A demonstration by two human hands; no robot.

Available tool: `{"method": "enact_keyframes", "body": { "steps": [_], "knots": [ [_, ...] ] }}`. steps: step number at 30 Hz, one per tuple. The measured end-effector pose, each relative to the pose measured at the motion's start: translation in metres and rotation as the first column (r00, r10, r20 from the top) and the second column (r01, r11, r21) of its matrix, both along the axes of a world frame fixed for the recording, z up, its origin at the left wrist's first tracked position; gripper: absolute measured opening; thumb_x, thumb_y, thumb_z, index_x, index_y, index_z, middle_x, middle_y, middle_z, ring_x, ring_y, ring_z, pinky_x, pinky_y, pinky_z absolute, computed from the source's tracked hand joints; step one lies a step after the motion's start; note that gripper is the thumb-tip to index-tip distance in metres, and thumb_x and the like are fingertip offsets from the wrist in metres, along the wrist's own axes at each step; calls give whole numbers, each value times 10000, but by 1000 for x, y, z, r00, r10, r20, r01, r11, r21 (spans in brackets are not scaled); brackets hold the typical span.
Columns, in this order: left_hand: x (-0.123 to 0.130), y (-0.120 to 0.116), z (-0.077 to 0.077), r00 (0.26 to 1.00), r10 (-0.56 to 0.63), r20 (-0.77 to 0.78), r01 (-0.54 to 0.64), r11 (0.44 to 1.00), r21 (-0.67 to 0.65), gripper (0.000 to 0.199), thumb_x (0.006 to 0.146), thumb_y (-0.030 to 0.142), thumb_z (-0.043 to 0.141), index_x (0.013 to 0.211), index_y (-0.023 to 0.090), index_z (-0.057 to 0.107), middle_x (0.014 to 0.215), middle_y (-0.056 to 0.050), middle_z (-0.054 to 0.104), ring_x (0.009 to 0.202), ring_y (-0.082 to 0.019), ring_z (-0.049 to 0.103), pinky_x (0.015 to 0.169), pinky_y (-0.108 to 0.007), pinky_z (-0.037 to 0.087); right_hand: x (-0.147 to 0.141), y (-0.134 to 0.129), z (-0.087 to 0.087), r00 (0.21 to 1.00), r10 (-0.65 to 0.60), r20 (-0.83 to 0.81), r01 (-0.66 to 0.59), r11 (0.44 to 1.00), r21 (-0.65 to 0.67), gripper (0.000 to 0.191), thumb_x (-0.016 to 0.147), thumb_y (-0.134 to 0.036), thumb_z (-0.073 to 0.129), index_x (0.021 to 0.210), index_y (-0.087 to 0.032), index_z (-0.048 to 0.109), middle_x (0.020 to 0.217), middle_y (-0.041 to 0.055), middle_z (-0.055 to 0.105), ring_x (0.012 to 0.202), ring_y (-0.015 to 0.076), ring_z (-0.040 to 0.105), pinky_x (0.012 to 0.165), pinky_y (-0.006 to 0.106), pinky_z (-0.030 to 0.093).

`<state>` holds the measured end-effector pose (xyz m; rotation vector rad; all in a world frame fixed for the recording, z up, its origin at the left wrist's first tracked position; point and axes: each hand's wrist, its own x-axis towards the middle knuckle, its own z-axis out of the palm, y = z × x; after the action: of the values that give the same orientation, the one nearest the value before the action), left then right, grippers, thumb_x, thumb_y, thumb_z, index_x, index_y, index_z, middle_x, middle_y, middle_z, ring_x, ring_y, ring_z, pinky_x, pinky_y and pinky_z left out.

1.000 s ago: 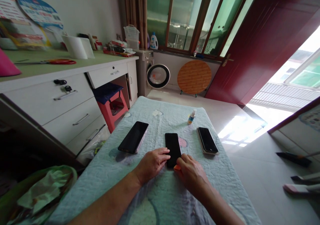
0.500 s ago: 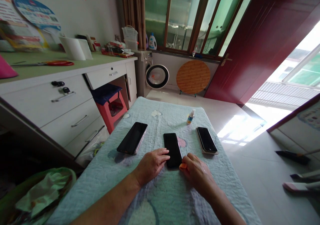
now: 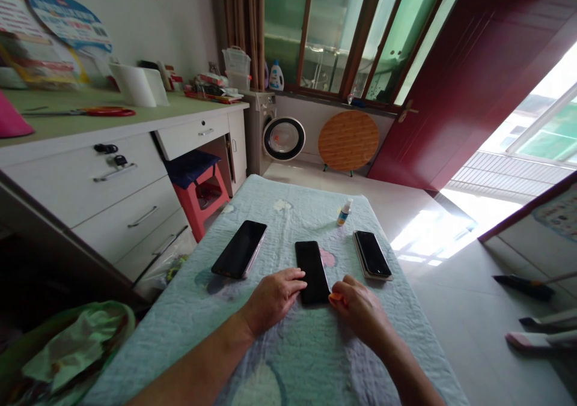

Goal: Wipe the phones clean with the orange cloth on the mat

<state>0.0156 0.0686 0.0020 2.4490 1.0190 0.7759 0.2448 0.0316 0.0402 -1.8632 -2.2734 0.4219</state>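
A black smartphone (image 3: 311, 268) lies screen up on the cloth-covered table. My left hand (image 3: 282, 292) holds its left edge, with the fingertips on the rim and the thumb out of sight. Bunched in the closed fingers of my right hand (image 3: 358, 301) is a small orange cloth (image 3: 336, 298), mostly hidden, beside the phone's lower right corner. A larger dark phone (image 3: 241, 248) rests to the left. Over on the right lies another phone (image 3: 373, 253) with a pale case or cover under it. Behind them stands a small spray bottle (image 3: 343, 212) with a white cap.
A pale green quilted cloth (image 3: 265, 205) covers the table. On the left are a white desk with drawers (image 3: 135, 208), a red stool (image 3: 205, 196) and a bin (image 3: 121, 328). Farther back are a washing machine with its door ajar (image 3: 283, 139) and a round wooden tabletop (image 3: 349, 140).
My right hand has shifted slightly to the right with the orange cloth, off the phone's lower right edge. My left hand and the phones keep their places.
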Motion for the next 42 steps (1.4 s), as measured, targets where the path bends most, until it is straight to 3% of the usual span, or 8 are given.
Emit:
{"method": "enact_keyframes", "body": {
  "steps": [9,12,15,21,28,31,35,42],
  "knots": [
    [0,-1,-2,1000,11,22,-10,1000,-27,326,805,65,609,1089,202,692,1232,-63,659,1170,-206,596,1020,-368,485,-4,5,6,997,-25,-73,21,998,-56,203,819,-174,494,780,-191,692,786,19,597,723,126,564,649,230,330],
    [-2,-3,0,1000,4,21,-3,999,-51,324,789,130,662,1107,190,680,1251,-81,646,1189,-230,580,1027,-393,475,-10,7,6,990,-85,-110,78,995,-65,191,793,-174,496,762,-176,685,757,32,629,735,146,582,652,236,348],
    [-2,-5,2,1000,-3,4,3,998,-63,371,777,213,719,1143,184,664,1282,-99,624,1212,-252,560,1037,-415,461,-16,8,5,966,-186,-180,161,976,-144,185,784,-190,482,734,-166,658,640,20,612,621,144,579,580,233,358],
    [0,-3,1,999,13,-30,-14,999,-45,399,732,228,790,1113,212,673,1264,-84,638,1195,-273,566,1043,-459,443,-22,8,0,836,-397,-378,258,894,-367,142,762,-245,491,804,-168,602,453,-48,497,370,107,476,386,193,336],
    [0,-5,-1,999,36,-1,-36,998,-42,397,726,208,784,1104,200,662,1239,-95,640,1147,-270,588,1013,-445,463,-19,5,-5,662,-523,-537,229,823,-519,194,761,-371,506,843,-197,533,435,-95,439,277,66,365,282,146,233],
    [0,-6,1,999,33,0,-33,999,-37,400,757,246,762,1137,210,641,1239,-94,632,1141,-270,591,1000,-434,472,-17,3,-8,562,-510,-651,153,838,-524,221,739,-401,525,836,-203,507,475,-103,435,281,49,335,273,142,222],
    [1,-7,5,1000,15,22,-14,999,-38,507,789,460,732,1199,195,596,1214,-109,625,1094,-274,610,960,-403,495,-22,1,-14,452,-429,-782,42,886,-461,228,713,-371,558,850,-206,482,523,-106,439,308,36,332,275,137,253],
    [7,-10,6,998,40,53,-38,998,-40,702,846,595,604,1396,214,392,1222,-115,603,1079,-277,608,942,-405,494,-36,-2,-22,357,-271,-894,-102,940,-326,362,731,-303,597,1044,-249,424,728,-89,527,337,20,393,270,120,314]
  ]
}}
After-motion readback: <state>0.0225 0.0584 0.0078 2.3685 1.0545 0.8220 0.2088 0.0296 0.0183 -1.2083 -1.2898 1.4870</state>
